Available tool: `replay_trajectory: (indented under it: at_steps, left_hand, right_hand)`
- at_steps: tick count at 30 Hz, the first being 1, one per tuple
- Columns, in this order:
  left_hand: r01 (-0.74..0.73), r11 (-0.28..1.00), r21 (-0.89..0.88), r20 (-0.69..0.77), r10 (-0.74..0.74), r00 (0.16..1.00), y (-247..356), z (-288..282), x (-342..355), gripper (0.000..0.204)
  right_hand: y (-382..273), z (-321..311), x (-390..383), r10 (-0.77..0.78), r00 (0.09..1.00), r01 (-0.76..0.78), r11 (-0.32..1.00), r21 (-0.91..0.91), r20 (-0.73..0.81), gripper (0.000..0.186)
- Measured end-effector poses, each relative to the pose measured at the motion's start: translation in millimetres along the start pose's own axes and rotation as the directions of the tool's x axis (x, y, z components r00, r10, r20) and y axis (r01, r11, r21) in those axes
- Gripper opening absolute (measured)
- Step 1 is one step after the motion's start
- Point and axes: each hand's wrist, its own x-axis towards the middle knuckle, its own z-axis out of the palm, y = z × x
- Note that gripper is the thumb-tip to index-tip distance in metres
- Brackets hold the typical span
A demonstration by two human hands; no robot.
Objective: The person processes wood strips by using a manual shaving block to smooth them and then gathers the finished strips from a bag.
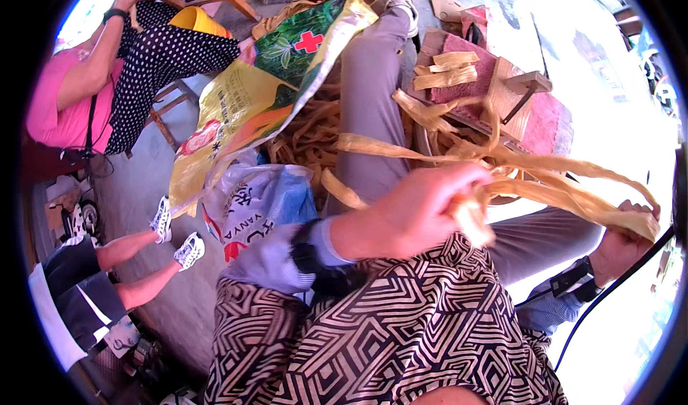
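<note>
Several long, flat tan strips [552, 176] stretch across my lap between my hands; they look like a dried plant material. My left hand [419, 208], somewhat blurred, is closed around strip ends, with a short tan piece sticking out below the fingers. Out to the right, my right hand [622, 242] grips the other ends, which loop back over its fingers. One strip lies across my grey trouser leg [373, 108]. Beyond the strips stands a wooden board with a red pad [476, 104], bearing folded tan pieces [448, 70] and a wooden block with a dark metal rod [519, 100].
A heap of brown strips [304, 136] lies left of my leg, partly under a yellow-green printed sack [247, 104]. A white-and-blue bag [269, 197] is nearer. At left sit a person in a pink top [75, 93] and another in dark shorts [82, 283]. A black cable [609, 290] hangs at right.
</note>
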Motion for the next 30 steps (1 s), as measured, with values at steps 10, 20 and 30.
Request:
replay_trajectory:
  at_steps: [10,20,30]
  left_hand:
    - [0.047,0.698,0.714,0.053,-0.12,0.991,-70.6,-2.9,18.3,0.07]
    - [0.273,0.825,0.494,0.113,-0.372,0.921,-83.3,4.5,-38.8,0.042]
    - [0.417,0.898,-0.138,-0.828,-0.336,0.449,-24.9,-158.4,-105.4,0.018]
  right_hand:
    - [28.2,48.6,-63.6,0.438,0.804,-0.145,0.8,-0.582,0.403,0.048]
    - [105.8,77.5,-99.6,0.536,0.239,0.468,0.667,-0.58,0.809,0.055]
    - [195.2,56.5,-83.3,0.797,0.172,0.798,0.231,-0.556,0.579,0.048]
